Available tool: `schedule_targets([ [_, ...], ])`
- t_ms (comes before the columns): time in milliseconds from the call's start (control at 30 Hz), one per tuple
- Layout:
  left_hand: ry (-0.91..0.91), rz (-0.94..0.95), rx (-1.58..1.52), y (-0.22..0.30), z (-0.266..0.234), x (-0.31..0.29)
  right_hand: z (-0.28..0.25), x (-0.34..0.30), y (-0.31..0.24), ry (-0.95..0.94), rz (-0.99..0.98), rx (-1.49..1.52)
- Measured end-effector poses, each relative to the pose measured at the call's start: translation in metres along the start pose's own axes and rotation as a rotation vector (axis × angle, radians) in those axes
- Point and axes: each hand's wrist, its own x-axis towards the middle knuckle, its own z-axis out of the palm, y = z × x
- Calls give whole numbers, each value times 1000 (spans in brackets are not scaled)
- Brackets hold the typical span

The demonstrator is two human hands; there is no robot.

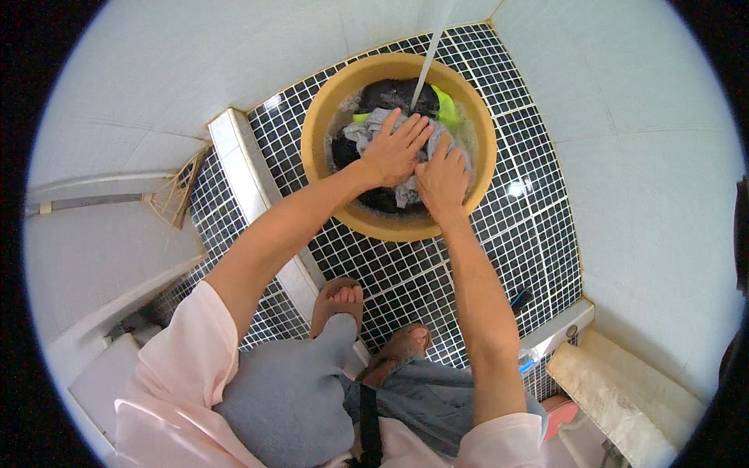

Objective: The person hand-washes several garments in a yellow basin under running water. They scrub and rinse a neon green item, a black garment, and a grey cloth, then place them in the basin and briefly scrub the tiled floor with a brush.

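Observation:
A round yellow-tan basin (310, 139) of water stands on the tiled floor with wet clothes in it. My left hand (396, 150) lies over a bunched grey cloth (406, 193), its fingers stretched out and apart. Close beside it, my right hand (443, 181) presses on the same cloth near the basin's right side, fingers extended. Behind the hands are a black garment (386, 93) and a bright yellow-green piece of fabric (446, 106). A thin stream of water (427, 62) falls from above onto the clothes. My palms and the cloth under them are hidden.
Small black tiles (507, 140) with white grout cover the floor. A low white ledge (242, 168) runs along the left. Pale walls (640, 156) stand close around. A broom (175, 191) leans at the left, and my sandalled feet (341, 300) are below the basin.

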Motion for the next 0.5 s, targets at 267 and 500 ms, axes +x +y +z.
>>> schedule_targets([
  [267, -308, -146, -386, -25, 14, 38, 42, 37, 7, -169, 92, 15],
  [500, -529, 380, -369, -51, 37, 55, 73, 59, 24, -38, 170, 144],
])
